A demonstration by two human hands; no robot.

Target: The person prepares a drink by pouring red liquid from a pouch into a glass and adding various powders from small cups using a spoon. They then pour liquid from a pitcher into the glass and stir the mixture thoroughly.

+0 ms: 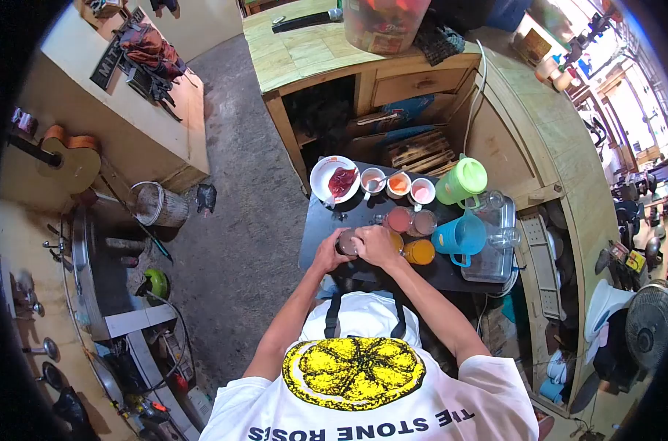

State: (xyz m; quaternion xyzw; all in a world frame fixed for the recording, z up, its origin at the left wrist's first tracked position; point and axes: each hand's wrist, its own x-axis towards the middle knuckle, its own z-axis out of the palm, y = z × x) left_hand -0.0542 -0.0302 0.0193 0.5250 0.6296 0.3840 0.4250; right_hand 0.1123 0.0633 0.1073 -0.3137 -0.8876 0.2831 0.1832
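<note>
My left hand (329, 252) is wrapped round the side of a glass with a greyish-brown drink (348, 242) near the front left of the dark table (315, 228). Over the same glass is my right hand (376, 245), its fingers closed at the rim; anything between them is too small to tell. Just right of it stand glasses of orange drink (420, 252), with a red drink (399, 219) and a pinkish-brown drink (424, 223) behind. White cups hold orange (399, 184) and pink (422, 192) contents. Another cup (373, 181) has a spoon in it.
A white bowl (323, 176) with red jelly sits at the table's back left. To the right are a green pitcher (462, 181), a blue pitcher (459, 237) and a clear tray (486, 270) with empty glasses. A wooden counter (312, 62) stands behind the table.
</note>
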